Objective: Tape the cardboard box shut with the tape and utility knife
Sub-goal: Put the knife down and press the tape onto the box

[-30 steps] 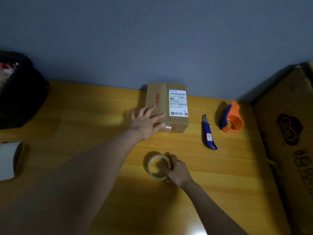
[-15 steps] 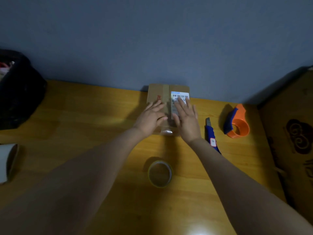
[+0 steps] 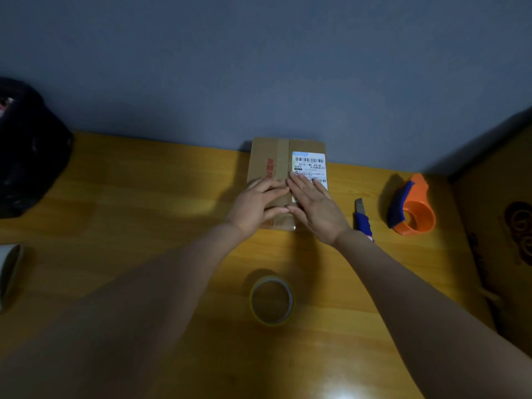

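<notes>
A small cardboard box (image 3: 270, 156) with a white shipping label and a strip of tape down its middle lies flat at the back of the wooden table, against the wall. My left hand (image 3: 256, 204) and my right hand (image 3: 315, 207) rest palm down side by side on the box's near half, fingers spread, holding nothing. A roll of clear tape (image 3: 271, 300) lies flat on the table nearer to me, untouched. A blue utility knife (image 3: 363, 218) lies just right of my right wrist, partly hidden by it.
An orange and blue tape dispenser (image 3: 413, 210) sits right of the knife. A large cardboard box (image 3: 501, 231) stands along the right edge. A black bag (image 3: 28, 151) sits at the far left, with a white roll (image 3: 8, 269) near the left edge.
My right hand let go of the tape roll and moved up onto the box beside my left hand. Both hands then slid slightly toward me along the box top.
</notes>
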